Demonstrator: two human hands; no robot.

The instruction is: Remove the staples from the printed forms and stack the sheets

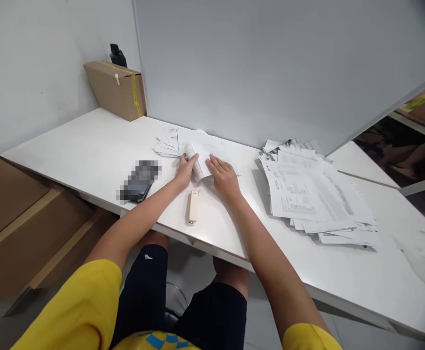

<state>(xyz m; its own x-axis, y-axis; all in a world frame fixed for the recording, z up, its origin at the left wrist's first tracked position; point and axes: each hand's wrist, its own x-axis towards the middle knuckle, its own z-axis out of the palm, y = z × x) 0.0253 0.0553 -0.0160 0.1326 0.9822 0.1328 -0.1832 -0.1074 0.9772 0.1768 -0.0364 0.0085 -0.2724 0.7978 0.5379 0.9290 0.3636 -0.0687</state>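
Note:
A printed sheet of paper [207,146] lies on the white table, its left side curled over into a roll or fold. My left hand [186,171] is closed on that curled edge, thumb on top. Flat on the right part of the sheet rests my right hand [224,174], its fingers stretched out. Nearer to me, between my forearms, is a cream-coloured stapler [193,207]. Just left of the sheet sits a small pile of papers [166,145], partly fanned out.
A large untidy stack of printed sheets [307,189] covers the table to the right. On the left lies a dark, blurred-out object [139,181]. A taped cardboard box [115,90] stands at the back left; more cardboard boxes [33,214] are beside the table's left edge.

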